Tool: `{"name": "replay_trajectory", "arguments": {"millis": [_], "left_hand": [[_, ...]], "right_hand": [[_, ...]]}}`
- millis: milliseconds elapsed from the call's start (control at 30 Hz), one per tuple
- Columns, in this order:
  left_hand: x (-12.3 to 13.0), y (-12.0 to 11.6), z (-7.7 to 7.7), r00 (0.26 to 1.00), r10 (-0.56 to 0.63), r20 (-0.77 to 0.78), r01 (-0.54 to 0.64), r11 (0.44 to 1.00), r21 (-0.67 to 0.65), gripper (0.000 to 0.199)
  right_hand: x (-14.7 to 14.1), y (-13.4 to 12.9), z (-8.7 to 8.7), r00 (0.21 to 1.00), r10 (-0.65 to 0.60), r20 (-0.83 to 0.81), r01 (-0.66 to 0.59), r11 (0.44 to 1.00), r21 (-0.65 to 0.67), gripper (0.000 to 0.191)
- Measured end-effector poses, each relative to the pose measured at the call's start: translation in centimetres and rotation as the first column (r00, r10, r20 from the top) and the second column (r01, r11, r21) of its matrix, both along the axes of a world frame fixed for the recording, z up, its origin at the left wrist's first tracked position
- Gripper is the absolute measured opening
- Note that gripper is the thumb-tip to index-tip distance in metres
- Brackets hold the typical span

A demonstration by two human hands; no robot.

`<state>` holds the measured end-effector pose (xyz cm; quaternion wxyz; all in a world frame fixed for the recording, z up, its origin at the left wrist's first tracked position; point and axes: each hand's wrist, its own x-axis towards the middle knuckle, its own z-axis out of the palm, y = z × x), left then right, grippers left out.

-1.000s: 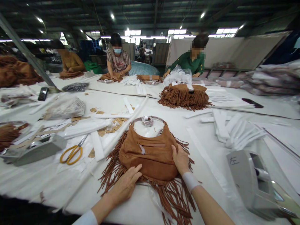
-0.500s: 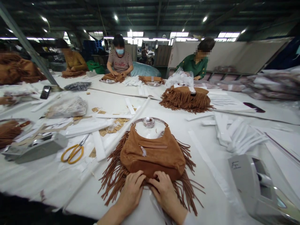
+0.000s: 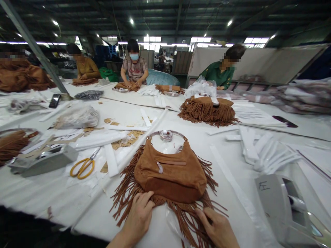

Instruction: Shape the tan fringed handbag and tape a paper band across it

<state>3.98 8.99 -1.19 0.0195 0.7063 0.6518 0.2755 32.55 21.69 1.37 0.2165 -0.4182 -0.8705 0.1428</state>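
A brown suede handbag (image 3: 170, 175) lies flat on the white table before me, its wrapped handle (image 3: 166, 135) curving away at the top. Long fringe (image 3: 126, 187) fans out from its sides and bottom. My left hand (image 3: 139, 212) is at the lower left edge of the bag, its curled fingers closed on the fringe there. Lower right, my right hand (image 3: 218, 225) has thumb and fingers bent around fringe strands; some fingertips are hidden. Between the hands, a strip of clear plastic (image 3: 172, 220) shows under the strands.
Yellow-handled scissors (image 3: 83, 167) and a grey tape dispenser (image 3: 49, 160) lie to the left. Another tape dispenser (image 3: 281, 206) stands at right, near white strips (image 3: 269, 151). Beyond the bag sits a fringed brown bag (image 3: 208, 112). Several people work across the table.
My right hand has moved right and toward me, from the bag's bottom edge onto the fringe. My left hand has shifted slightly left, and more of the bottom fringe shows.
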Motion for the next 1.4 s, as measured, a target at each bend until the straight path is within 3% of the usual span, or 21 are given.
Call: {"name": "replay_trajectory", "arguments": {"millis": [67, 133, 267, 400, 467, 667, 800, 967, 1033, 1133, 1267, 1333, 1400], "left_hand": [[0.8, -1.0, -0.1, 1.000, 0.005, 0.024, -0.005, 1.000, -0.025, 0.024], [2.3, -1.6, -0.2, 0.998, -0.031, 0.049, 0.033, 0.998, -0.058, 0.030], [5.4, -1.0, -0.5, 0.996, -0.090, 0.026, 0.091, 0.995, -0.030, 0.048], [6.0, 0.6, -1.0, 0.988, -0.152, -0.037, 0.154, 0.986, 0.064, 0.012], [5.6, 0.9, -1.3, 0.981, -0.187, -0.049, 0.190, 0.978, 0.087, 0.008], [4.7, 0.1, -1.9, 0.944, -0.329, -0.036, 0.331, 0.938, 0.105, 0.010], [4.5, 0.0, -2.3, 0.931, -0.349, -0.107, 0.360, 0.926, 0.116, 0.010], [4.2, -0.1, -2.8, 0.923, -0.356, -0.148, 0.380, 0.906, 0.189, 0.024], [3.8, -0.1, -1.6, 0.930, -0.345, -0.124, 0.364, 0.907, 0.212, 0.027], [2.6, 1.1, 2.0, 0.959, -0.281, -0.040, 0.284, 0.950, 0.132, 0.030], [0.6, 5.5, 7.1, 0.999, -0.054, 0.008, 0.054, 0.999, -0.003, 0.056], [0.0, 8.3, 8.3, 0.998, -0.043, -0.035, 0.041, 0.998, -0.050, 0.067], [-0.2, 10.6, 8.5, 0.990, -0.104, -0.094, 0.091, 0.986, -0.136, 0.066]], "right_hand": [[0.8, -0.3, -0.2, 0.984, -0.156, -0.082, 0.161, 0.985, 0.061, 0.037], [0.2, -0.9, 0.1, 0.974, -0.183, -0.137, 0.194, 0.978, 0.077, 0.028], [-4.2, -2.1, 1.0, 0.981, 0.010, -0.194, -0.003, 0.999, 0.038, 0.013], [-8.1, -2.2, 0.3, 0.983, 0.115, -0.141, -0.119, 0.993, -0.018, 0.014], [-8.8, -2.1, -0.3, 0.991, 0.106, -0.085, -0.108, 0.994, -0.022, 0.019], [-8.7, -1.7, -0.9, 0.994, 0.105, -0.013, -0.105, 0.994, -0.018, 0.022], [-8.3, -1.5, -0.9, 0.992, 0.124, -0.005, -0.124, 0.992, 0.016, 0.025], [-7.0, -1.8, -0.9, 0.980, 0.198, -0.031, -0.197, 0.980, 0.034, 0.029], [-6.5, -1.8, -0.6, 0.974, 0.217, -0.057, -0.215, 0.976, 0.037, 0.028], [-6.4, -1.3, 0.2, 0.968, 0.206, -0.144, -0.192, 0.976, 0.102, 0.026], [-7.3, 1.0, 1.6, 0.982, 0.106, -0.159, -0.059, 0.960, 0.275, 0.033], [-8.1, 2.4, 2.1, 0.993, 0.069, -0.093, -0.036, 0.947, 0.318, 0.038], [-8.8, 3.7, 2.4, 0.997, 0.072, -0.013, -0.065, 0.950, 0.304, 0.033]]}}
